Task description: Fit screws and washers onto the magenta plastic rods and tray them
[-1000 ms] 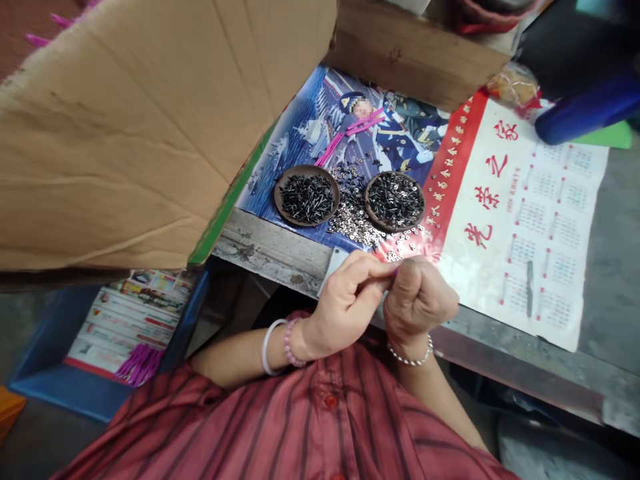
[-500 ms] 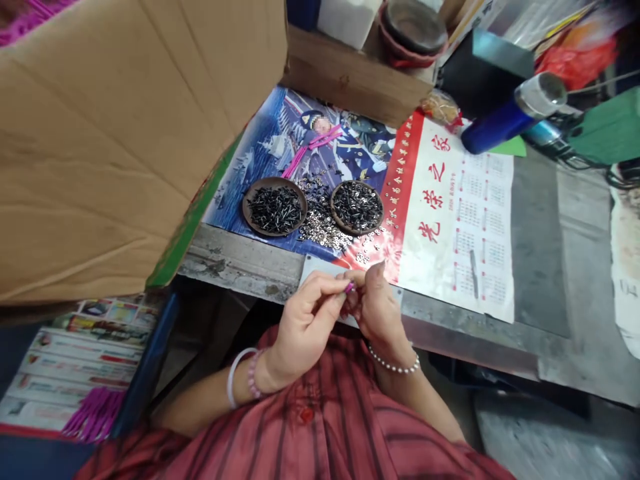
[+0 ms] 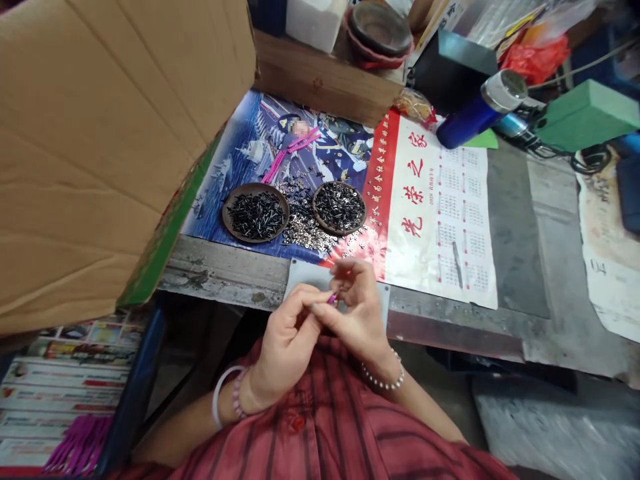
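At the near edge of the bench, I see two hands. The fingers of the left hand (image 3: pixel 286 348) and the right hand (image 3: pixel 361 313) are closed in a pinch on one short pink stick (image 3: pixel 332 299), held above a pale metal plate (image 3: pixel 305 277). The left wrist carries two bracelets, the right wrist one. Just beyond, on a calendar poster (image 3: pixel 440 200), sit two dark bowls, the left bowl (image 3: pixel 240 227) and the right bowl (image 3: pixel 350 223). Both are heaped with black screws (image 3: pixel 255 215), too many for me to count, and silver washers (image 3: pixel 303 230) lie spilled beside them. Farther on lies a small bunch of pink sticks (image 3: pixel 290 155). At left, one cardboard flap (image 3: pixel 100 147) blocks my view. At far right stand one blue flask (image 3: pixel 470 117) and one green box (image 3: pixel 587 113).
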Demonstrator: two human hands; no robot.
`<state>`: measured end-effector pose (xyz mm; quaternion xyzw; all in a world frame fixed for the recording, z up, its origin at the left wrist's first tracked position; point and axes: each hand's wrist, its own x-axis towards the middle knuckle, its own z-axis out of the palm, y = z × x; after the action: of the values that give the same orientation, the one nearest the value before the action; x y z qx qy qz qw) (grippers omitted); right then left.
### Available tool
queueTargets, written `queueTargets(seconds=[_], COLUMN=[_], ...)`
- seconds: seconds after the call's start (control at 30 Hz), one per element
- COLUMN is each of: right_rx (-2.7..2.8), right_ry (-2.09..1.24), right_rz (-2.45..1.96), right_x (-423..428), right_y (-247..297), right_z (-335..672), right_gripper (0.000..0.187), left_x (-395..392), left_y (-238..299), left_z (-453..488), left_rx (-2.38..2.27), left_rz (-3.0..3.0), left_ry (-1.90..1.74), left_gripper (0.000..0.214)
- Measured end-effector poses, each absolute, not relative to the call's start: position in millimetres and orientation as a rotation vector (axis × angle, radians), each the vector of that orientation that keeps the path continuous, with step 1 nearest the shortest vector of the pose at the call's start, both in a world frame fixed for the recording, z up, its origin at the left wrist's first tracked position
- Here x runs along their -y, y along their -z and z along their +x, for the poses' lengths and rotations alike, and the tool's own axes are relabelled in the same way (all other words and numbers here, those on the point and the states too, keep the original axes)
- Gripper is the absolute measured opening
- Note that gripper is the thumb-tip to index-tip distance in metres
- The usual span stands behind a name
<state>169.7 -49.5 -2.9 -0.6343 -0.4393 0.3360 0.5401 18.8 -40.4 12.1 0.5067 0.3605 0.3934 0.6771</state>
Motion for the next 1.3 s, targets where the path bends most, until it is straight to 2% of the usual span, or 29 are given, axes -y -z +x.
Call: queueTargets(seconds=[0.03, 0.1, 0.17, 0.33, 0.5, 0.6, 0.73, 0.9, 1.13, 1.3], right_rx=[1.005, 0.876, 0.861, 0.982, 1.032, 1.097, 1.223, 1.474, 1.421, 1.393], right_ry=[-0.707, -0.471, -0.359, -0.601, -0.644, -0.621, -0.678, -0.810, -0.776, -0.748], right_rz=[-1.516, -1.500, -1.492, -1.522, -1.532, -1.558, -1.598, -1.495, -1.522, -1.473], right_x=[48.8, 51.0, 60.2, 95.3, 109.7, 116.1, 121.9, 111.7, 100.2, 87.5], right_y=[3.1, 3.4, 3.0, -2.4, -13.3, -18.3, -16.0, -9.6, -0.6, -0.1], right_z=[179.6, 203.6, 224.6, 225.3, 211.5, 221.9, 230.7, 206.7, 181.4, 171.0], right_gripper=[0.055, 0.046, 0.051, 0.047, 0.029, 0.015, 0.003, 0.002, 0.004, 0.007], left_x=[37.6, 27.6, 13.1, -15.3, -10.4, -14.5, -27.8, -10.7, 9.8, 25.5], left_y=[-12.5, -11.1, -5.9, 11.8, 11.7, 7.7, 10.4, 15.2, -6.8, -15.9], left_z=[13.8, -3.3, -26.1, -37.1, 32.2, 28.3, -9.8, 13.7, 20.1, 11.2], left_rx=[-0.810, -0.813, -0.827, -0.866, -0.473, -0.400, -0.721, -0.696, -0.898, -0.927], left_rz=[1.183, 1.344, 1.614, 2.372, 2.702, 2.620, 2.562, 2.473, 1.424, 1.116], left_ry=[-0.865, -0.827, -0.802, -0.532, -0.292, -0.278, -0.344, -0.395, -0.534, -0.579], left_gripper=[0.017, 0.018, 0.021, 0.031, 0.030, 0.031, 0.027, 0.028, 0.007, 0.008])
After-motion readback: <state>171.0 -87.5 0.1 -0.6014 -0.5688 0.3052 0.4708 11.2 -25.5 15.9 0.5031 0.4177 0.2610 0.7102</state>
